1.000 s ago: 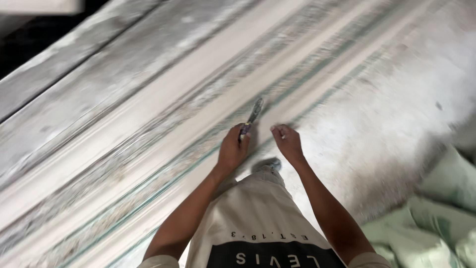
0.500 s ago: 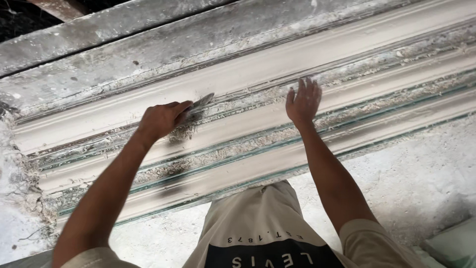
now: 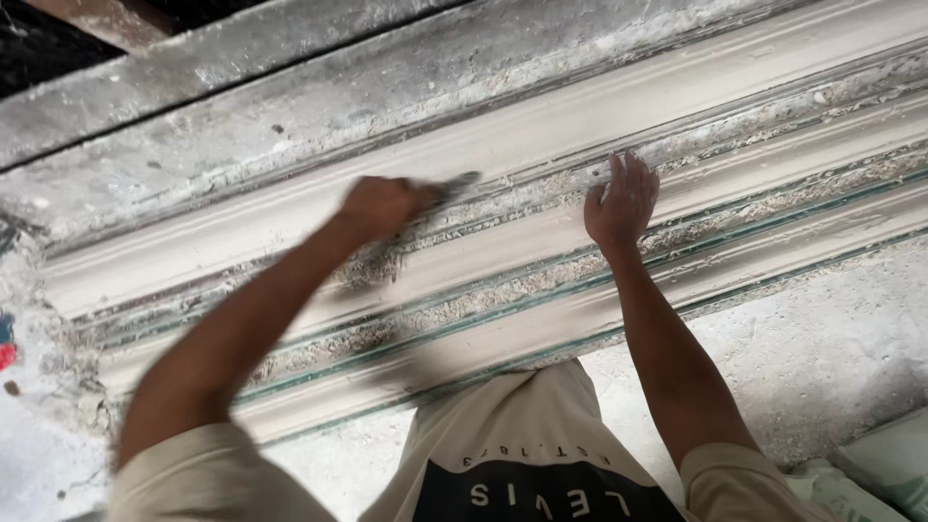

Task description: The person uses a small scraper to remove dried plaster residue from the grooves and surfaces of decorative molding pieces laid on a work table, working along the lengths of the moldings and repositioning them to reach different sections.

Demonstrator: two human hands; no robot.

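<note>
Head camera looks steeply down (close) over moulded plaster strips point(image 3: 541, 135).

Soft even daylight; left arm point(image 3: 251, 329) motion-blurred; faint shadows.

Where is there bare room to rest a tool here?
The dusty grey slab below the long plaster moulding, right of the right hand, is bare. Between that hand and the left hand gripping a scraper, crumbly debris crowds the grooves.
</note>
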